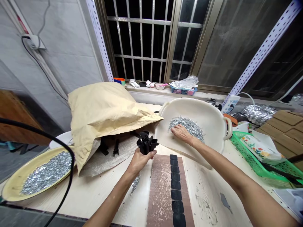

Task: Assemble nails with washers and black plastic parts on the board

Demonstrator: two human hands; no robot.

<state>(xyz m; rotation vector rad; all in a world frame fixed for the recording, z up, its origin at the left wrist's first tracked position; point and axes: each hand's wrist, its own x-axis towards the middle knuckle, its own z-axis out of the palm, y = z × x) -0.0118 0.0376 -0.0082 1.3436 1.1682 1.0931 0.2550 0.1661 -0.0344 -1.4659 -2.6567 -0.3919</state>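
My left hand [140, 159] is closed around a bunch of black plastic parts [146, 143], held upright above the table just left of a brown board [163, 189]. My right hand [181, 133] reaches into a tilted cream basin [214, 121]; its fingers rest on a pile of silver screws [189, 125], curled down into them. Whether any screw is gripped is hidden. A row of black pads [175, 186] runs down the brown board between my forearms.
A big tan paper sack [104, 110] lies at the left, with more black parts [115, 147] under its edge. A yellow tray of silver nuts [35, 175] sits far left, a green basket [255, 157] at the right, and a barred window behind.
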